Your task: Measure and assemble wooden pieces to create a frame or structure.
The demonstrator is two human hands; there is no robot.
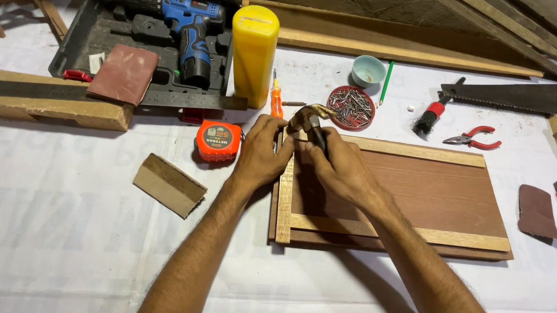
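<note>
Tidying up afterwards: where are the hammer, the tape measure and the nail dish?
hammer (313, 117), head view, on its metal head.
tape measure (218, 141), head view, orange case.
nail dish (351, 107), head view, the nails inside.

A claw hammer (313, 120) is gripped in the right hand (341, 168), head up near the top left corner of a brown wooden panel (423, 188) framed with pale strips. The left vertical strip (286, 193) is pinned down by the left hand (261, 154). Just past the hammer, a red round tin of nails (351, 107) is parked, with an orange screwdriver (276, 98) and a yellow bottle (253, 54) beside it. An orange tape measure (218, 141) is sat left of the hands, a blue drill (184, 28) in its case behind.
</note>
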